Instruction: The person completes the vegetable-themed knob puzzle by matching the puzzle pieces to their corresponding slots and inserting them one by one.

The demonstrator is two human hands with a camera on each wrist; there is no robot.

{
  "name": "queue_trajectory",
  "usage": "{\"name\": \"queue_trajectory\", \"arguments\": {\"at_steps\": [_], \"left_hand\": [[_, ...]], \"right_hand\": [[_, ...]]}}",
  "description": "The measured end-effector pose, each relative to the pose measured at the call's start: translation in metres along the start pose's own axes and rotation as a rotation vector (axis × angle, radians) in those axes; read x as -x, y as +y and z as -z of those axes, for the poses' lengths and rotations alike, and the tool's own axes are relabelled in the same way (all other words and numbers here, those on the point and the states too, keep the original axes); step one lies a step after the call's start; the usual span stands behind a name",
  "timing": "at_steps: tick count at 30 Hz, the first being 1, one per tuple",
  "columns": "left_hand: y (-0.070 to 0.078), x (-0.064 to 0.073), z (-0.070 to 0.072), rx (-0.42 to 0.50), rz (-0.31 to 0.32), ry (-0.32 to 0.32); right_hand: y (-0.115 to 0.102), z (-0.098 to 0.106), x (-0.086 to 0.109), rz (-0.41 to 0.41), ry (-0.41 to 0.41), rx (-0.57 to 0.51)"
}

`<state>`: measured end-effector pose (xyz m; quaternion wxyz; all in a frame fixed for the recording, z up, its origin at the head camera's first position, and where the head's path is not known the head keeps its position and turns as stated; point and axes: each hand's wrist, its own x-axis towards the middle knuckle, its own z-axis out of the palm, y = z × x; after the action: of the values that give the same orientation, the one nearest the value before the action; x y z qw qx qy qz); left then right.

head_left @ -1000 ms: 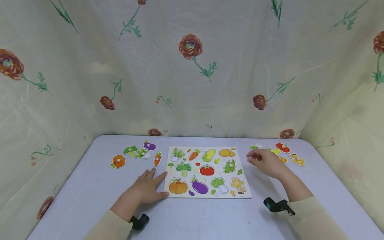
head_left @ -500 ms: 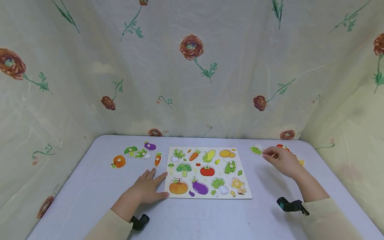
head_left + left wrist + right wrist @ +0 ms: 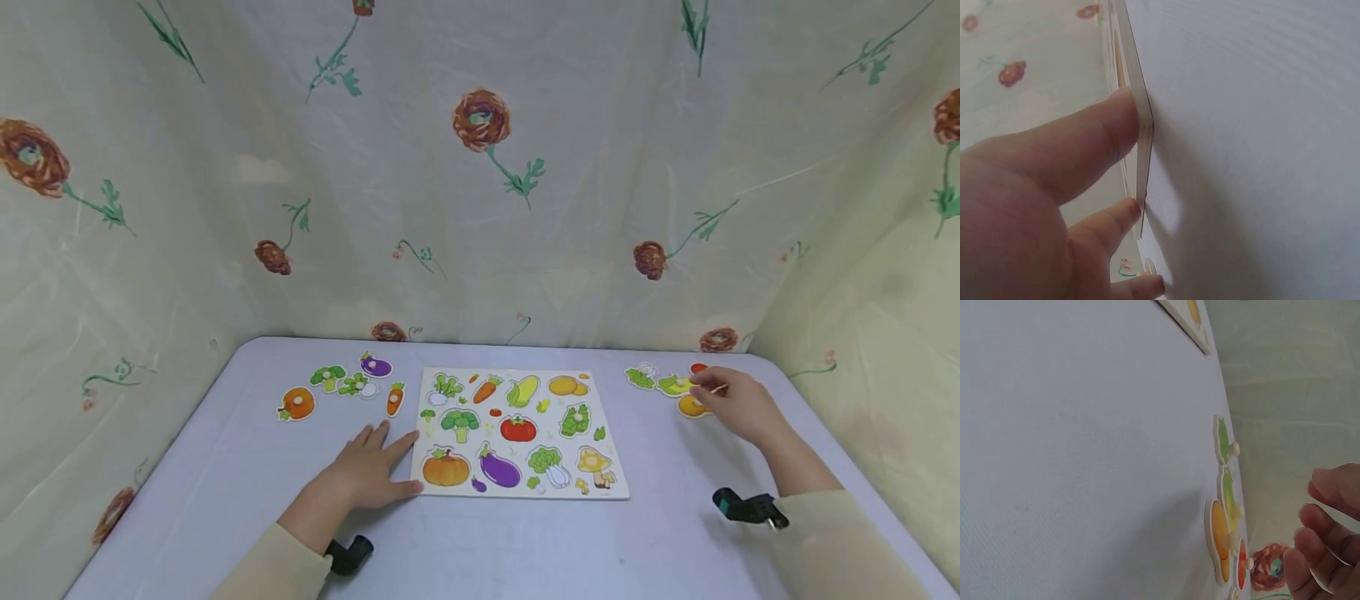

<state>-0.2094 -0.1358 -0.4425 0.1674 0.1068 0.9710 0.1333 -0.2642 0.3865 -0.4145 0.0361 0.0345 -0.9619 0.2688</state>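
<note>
My left hand [image 3: 365,471] lies spread at the left edge of a vegetable peg puzzle board [image 3: 551,429], thumb and index fingertip against its edge. In the left wrist view, the thumb [image 3: 1097,140] touches the board's side. My right hand [image 3: 738,404] hovers over the loose pieces at the right, fingers loosely bent with nothing between them. Under and beside it lie a corn piece [image 3: 675,386], a potato piece [image 3: 690,407], a leafy green piece [image 3: 641,377] and a partly covered tomato piece [image 3: 698,367]. Their knobs, such as the potato's knob [image 3: 1231,541], point up toward the hand.
Left of the board lie a pumpkin piece [image 3: 297,404], a broccoli piece [image 3: 327,377], a radish piece [image 3: 357,385], an eggplant piece [image 3: 376,365] and a carrot piece [image 3: 395,399]. A knobbed green piece [image 3: 575,418] sits in the board. Floral curtain [image 3: 570,250] hangs behind the table.
My right hand has moved right, away from the board, to over the loose pieces, uncovering the leafy green, corn and potato pieces and covering the mushroom piece. My left hand stays in place.
</note>
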Motion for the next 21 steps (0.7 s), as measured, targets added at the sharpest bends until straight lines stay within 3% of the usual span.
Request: {"name": "queue_trajectory", "arguments": {"at_steps": [21], "left_hand": [[-0.002, -0.001, -0.001, -0.004, 0.003, -0.005]], "right_hand": [[0.042, -0.009, -0.021, -0.189, -0.125, -0.065]]}}
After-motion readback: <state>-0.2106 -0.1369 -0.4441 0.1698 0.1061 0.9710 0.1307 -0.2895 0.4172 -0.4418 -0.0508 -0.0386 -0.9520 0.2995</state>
